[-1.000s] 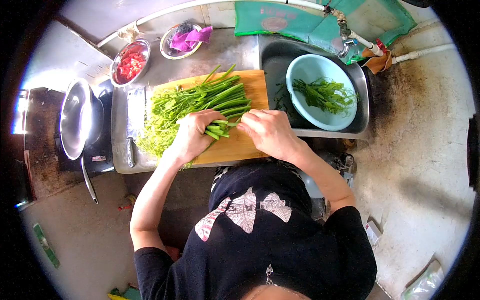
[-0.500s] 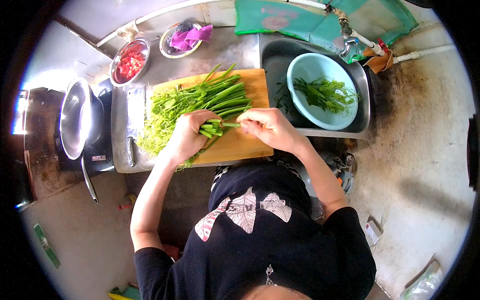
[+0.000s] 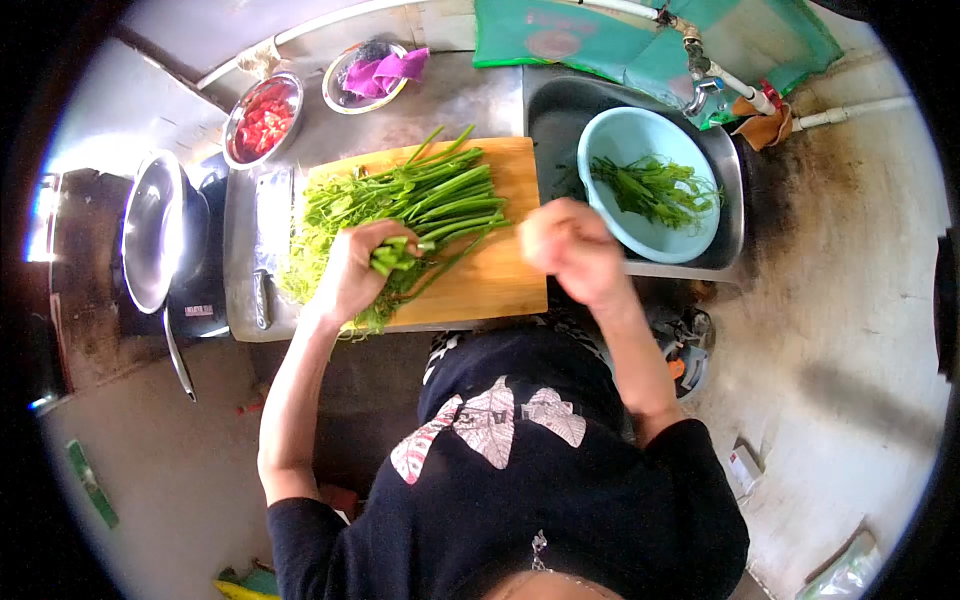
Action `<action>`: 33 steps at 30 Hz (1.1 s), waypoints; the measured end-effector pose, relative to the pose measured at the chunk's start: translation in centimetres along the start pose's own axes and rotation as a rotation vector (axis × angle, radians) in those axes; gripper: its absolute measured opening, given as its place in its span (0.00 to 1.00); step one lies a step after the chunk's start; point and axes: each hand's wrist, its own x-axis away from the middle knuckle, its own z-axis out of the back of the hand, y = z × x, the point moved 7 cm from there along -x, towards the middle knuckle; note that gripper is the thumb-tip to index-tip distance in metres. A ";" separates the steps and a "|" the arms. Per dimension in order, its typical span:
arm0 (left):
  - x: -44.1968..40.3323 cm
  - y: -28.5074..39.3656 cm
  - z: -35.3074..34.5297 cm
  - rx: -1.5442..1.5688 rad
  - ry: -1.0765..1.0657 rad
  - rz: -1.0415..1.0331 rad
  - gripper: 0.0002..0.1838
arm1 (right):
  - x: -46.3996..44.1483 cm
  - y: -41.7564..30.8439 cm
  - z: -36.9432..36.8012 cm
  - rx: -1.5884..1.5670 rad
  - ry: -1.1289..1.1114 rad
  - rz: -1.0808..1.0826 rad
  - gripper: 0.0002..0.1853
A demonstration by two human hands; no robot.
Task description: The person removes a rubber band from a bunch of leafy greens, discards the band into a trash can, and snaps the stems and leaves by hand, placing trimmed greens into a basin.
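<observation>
My left hand (image 3: 352, 272) is closed around a small bunch of cut green stems (image 3: 396, 256), their ends facing right. It hovers over the near side of a wooden cutting board (image 3: 500, 285). Behind it, a larger pile of leafy green stalks (image 3: 450, 192) lies across the board, leaves to the left and stems to the right. My right hand (image 3: 578, 252) is smeared by motion at the board's right edge, close to the light blue basin (image 3: 592, 222). Its fingers look curled, but whether anything is in them cannot be made out.
The basin stands in a metal sink (image 3: 735, 190) and holds leafy greens (image 3: 655, 190). A cleaver (image 3: 270, 225) lies left of the board. Farther back are a bowl of red pieces (image 3: 265, 125) and a bowl with a purple cloth (image 3: 385, 75). A pan (image 3: 150, 235) sits at left.
My right hand has left the stem it was pinching by my left hand and moved right toward the basin. My left hand has shifted slightly left with its bunch.
</observation>
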 end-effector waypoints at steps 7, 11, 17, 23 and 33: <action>-0.4 2.4 1.2 0.001 -0.002 0.046 0.13 | 4.3 2.2 12.9 0.988 0.485 -0.228 0.11; 0.1 2.6 1.8 -0.057 0.064 -0.105 0.11 | 5.4 5.0 13.3 1.861 0.317 0.127 0.12; 1.1 1.7 1.9 0.032 -0.026 0.182 0.06 | 1.0 6.6 4.9 1.535 0.271 0.220 0.08; 3.7 2.2 5.9 -0.009 0.130 0.162 0.11 | 0.4 7.3 5.4 1.520 0.209 0.237 0.05; -0.5 3.5 0.4 -0.270 0.068 -0.159 0.18 | -1.5 1.6 -0.3 0.640 0.270 0.079 0.06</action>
